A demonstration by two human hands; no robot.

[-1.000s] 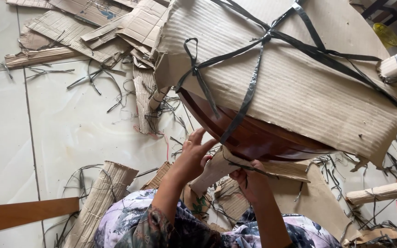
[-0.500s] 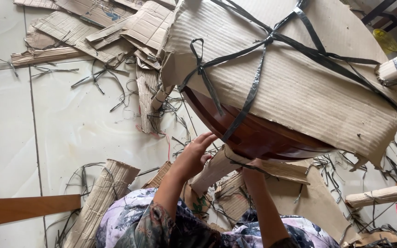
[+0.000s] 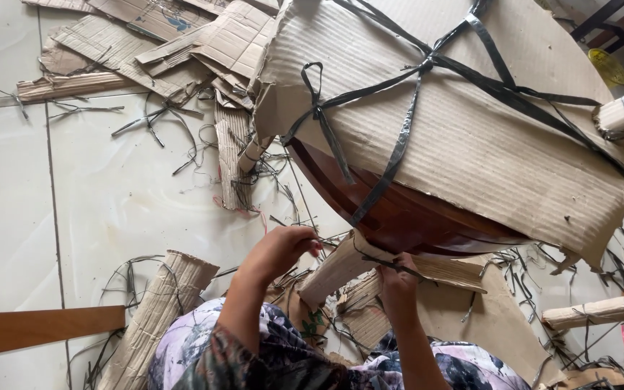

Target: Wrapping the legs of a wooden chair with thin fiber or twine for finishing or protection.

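1. Where the cardboard wrap [image 3: 471,137] covers the big wooden piece [image 3: 399,217], only a dark polished curved edge shows beneath it at the centre; what sort of furniture it is cannot be made out, and its top runs off the upper edge of the frame.
2. The person's arms are cut off at the bottom edge, where patterned sleeves [image 3: 204,354] show.
3. Two hands are in view. Black straps [image 3: 406,123] cross the wrap in several bands, knotted left of centre.
4. Cardboard scraps [image 3: 182,36] lie in the upper left, too many to count; one wooden plank [image 3: 37,328] lies at lower left on the tiled floor [image 3: 110,188].
5. The left hand [image 3: 283,249] sits just below the wooden edge, fingers curled together; whether they pinch anything is unclear.
6. The right hand [image 3: 397,278] is lower centre, fingers clamped on a thin black strap end [image 3: 377,261] just under the wooden edge, beside a rolled cardboard tube [image 3: 334,271].
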